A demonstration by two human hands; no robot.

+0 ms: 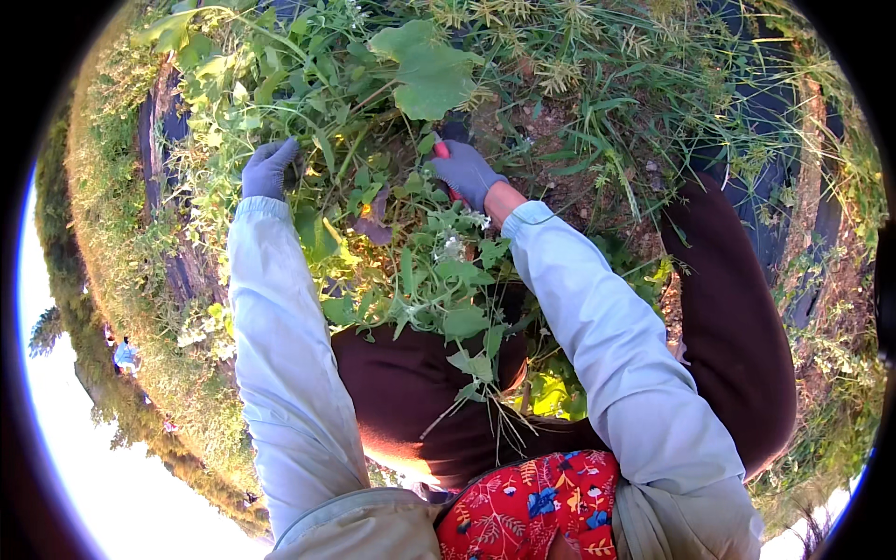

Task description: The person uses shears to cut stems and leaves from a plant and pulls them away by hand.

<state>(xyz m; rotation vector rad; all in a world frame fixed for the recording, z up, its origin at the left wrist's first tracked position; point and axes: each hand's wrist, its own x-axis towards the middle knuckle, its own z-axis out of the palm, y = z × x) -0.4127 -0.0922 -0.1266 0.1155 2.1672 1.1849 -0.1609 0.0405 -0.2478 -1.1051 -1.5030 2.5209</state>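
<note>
My left hand (269,168), in a grey glove, is among leafy stems at the upper left; its fingers are bent, and whether they grip a stem cannot be told. In my right hand (465,171), also gloved in grey, is a red-handled tool (441,149), its working end partly hidden by leaves. A broad lobed leaf (430,70) spreads just above that hand. Between my arms lies a tangle of green plants with small white flowers (451,246), and some uprooted-looking stems with pale thin ends (507,420) hang over my brown trouser leg.
Grass and weeds (609,91) grow thickly at the upper right, beside bare soil (542,129). Strips of dark plastic ground sheet (759,175) run along the right and at the left. My bent knee (728,280) is at the right. A distant person (126,355) is at the far left.
</note>
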